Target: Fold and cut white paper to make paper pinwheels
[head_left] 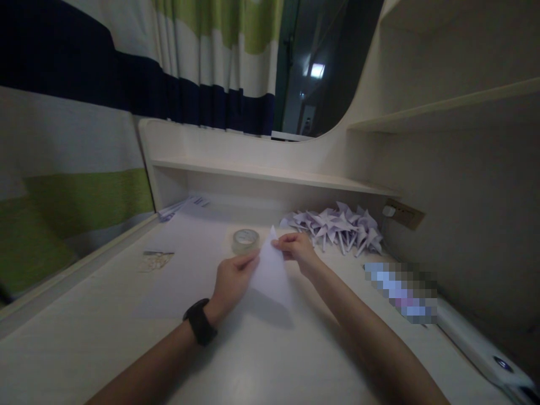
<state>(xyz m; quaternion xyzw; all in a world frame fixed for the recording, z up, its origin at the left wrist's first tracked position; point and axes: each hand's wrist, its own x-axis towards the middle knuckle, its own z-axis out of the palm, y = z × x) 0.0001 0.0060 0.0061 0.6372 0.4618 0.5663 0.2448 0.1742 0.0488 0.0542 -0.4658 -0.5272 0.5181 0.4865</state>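
Observation:
A white sheet of paper [272, 275], folded to a point at its top, is held up over the desk between my hands. My left hand [234, 278], with a black watch on the wrist, pinches its left edge. Near the tip, my right hand [297, 250] grips the right edge between thumb and fingers. Just behind my left hand a roll of clear tape [245, 241] lies flat on the desk. Farther left, flat white paper [189, 242] is spread out, with what look like scissors [158, 252] and small tan bits [155, 263] on it.
Several folded white paper pinwheels [337, 225] are heaped at the back right, under a low shelf [270, 175]. A wall socket with a plug [388, 211] is beside them. At the right edge lie a blurred-out flat object [399, 289] and a long white device [476, 337]. Curtains [228, 67] hang behind.

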